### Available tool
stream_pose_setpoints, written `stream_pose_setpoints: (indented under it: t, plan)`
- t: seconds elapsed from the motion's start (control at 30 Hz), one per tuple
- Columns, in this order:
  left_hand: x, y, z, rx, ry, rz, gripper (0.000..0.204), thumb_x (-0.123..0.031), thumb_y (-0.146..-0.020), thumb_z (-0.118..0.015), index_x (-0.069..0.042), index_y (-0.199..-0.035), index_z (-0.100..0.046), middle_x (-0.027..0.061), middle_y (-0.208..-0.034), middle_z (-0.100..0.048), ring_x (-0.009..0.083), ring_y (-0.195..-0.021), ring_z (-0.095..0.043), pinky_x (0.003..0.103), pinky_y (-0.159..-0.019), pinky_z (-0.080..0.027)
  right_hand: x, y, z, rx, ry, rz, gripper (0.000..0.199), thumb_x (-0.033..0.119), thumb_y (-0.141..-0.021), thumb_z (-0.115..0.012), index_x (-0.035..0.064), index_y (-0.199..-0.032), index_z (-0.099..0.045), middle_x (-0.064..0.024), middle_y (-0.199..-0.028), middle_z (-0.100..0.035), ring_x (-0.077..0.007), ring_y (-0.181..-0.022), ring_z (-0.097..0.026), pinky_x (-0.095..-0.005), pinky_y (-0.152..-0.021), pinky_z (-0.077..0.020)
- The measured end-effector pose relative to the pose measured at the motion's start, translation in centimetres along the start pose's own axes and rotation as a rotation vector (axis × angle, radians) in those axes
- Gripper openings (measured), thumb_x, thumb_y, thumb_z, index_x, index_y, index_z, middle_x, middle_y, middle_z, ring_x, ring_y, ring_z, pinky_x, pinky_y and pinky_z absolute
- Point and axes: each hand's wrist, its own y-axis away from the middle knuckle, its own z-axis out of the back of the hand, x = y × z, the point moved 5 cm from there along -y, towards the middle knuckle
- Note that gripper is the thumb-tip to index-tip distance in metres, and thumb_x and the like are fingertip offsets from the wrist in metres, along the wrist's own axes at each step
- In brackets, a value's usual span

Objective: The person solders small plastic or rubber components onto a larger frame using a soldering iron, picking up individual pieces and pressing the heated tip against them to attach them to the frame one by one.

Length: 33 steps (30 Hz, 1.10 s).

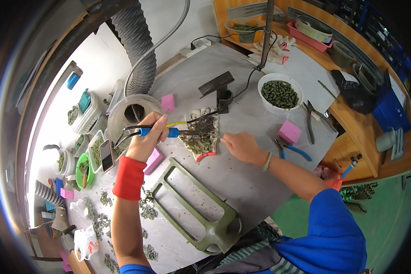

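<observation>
My left hand (153, 132) is closed around the blue grip of a corded tool (173, 132) that looks like a soldering iron. Its dark shaft points right, over a soiled white knit glove (201, 141) with a red cuff. At the shaft's far end my right hand (239, 145) pinches a thin grey rod (218, 135); whether rod and shaft are joined, I cannot tell. Nearer to me lies an olive-green plastic frame (194, 182) with long openings, untouched by either hand. A dark metal stand (223, 98) rises just beyond the glove.
A white bowl of green pieces (279, 93) stands at the right, near pliers (309, 121), blue-handled cutters (290, 148) and a pink block (289, 132). A clear bucket (134, 114) sits under a grey hose (137, 45). Green scraps (100, 223) and a phone (107, 155) are left.
</observation>
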Motion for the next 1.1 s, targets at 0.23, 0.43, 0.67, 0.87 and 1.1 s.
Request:
stream_pose_setpoints:
  t: [0.23,0.43,0.67,0.87,1.1]
  plan:
    - [-0.3,0.2,-0.1,-0.003,-0.03,-0.012,0.027,-0.027,-0.1,-0.05,-0.008,-0.081,-0.05,-0.0032,-0.063,-0.046,0.0051,-0.06,-0.036,0.023,-0.057,-0.031,-5.5,-2.8,-2.2,-0.015,-0.298,-0.197,0.034,0.031,-0.092,-0.052,0.0033,-0.074,-0.061,-0.019,-0.071,-0.061,-0.0415,-0.065,-0.058,-0.0496,-0.061,-0.0445]
    - [0.5,0.3,-0.1,0.003,-0.025,-0.046,0.028,-0.03,-0.101,-0.048,-0.012,-0.08,-0.045,-0.0037,-0.064,-0.044,0.0042,-0.057,-0.034,0.02,-0.052,-0.027,-6.3,-0.4,-0.5,0.252,-0.39,-0.292,0.032,0.031,-0.091,-0.051,0.0031,-0.08,-0.063,-0.0217,-0.077,-0.062,-0.0423,-0.074,-0.059,-0.0515,-0.067,-0.0462]
    - [0.5,0.5,0.0,-0.016,-0.032,-0.045,0.027,-0.031,-0.101,-0.049,-0.012,-0.081,-0.047,-0.0036,-0.064,-0.045,0.0043,-0.057,-0.036,0.02,-0.053,-0.029,-2.3,-0.1,1.1,0.001,0.308,0.018,0.046,0.012,-0.086,-0.055,0.0138,-0.132,-0.051,-0.01,-0.089,-0.058,-0.0276,-0.07,-0.062,-0.0407,-0.063,-0.0503]
    - [0.7,0.6,0.1,-0.053,0.026,-0.002,0.027,-0.03,-0.098,-0.052,-0.01,-0.081,-0.051,-0.0034,-0.064,-0.05,0.0043,-0.057,-0.035,0.022,-0.054,-0.029,-2.1,2.0,2.6,-0.01,0.384,0.063,0.047,0.008,-0.084,-0.051,0.0073,-0.131,-0.051,-0.0111,-0.094,-0.055,-0.0272,-0.083,-0.06,-0.0404,-0.067,-0.0507]
    - [-0.5,0.3,-0.8,-0.214,0.143,0.112,0.026,-0.037,-0.097,-0.054,-0.015,-0.083,-0.054,-0.0039,-0.066,-0.053,0.0014,-0.05,-0.03,0.02,-0.045,-0.022,2.3,4.5,7.0,-0.221,0.298,0.239,0.032,0.013,-0.084,-0.056,-0.0002,-0.114,-0.06,-0.0151,-0.105,-0.057,-0.0305,-0.094,-0.055,-0.041,-0.089,-0.0447]
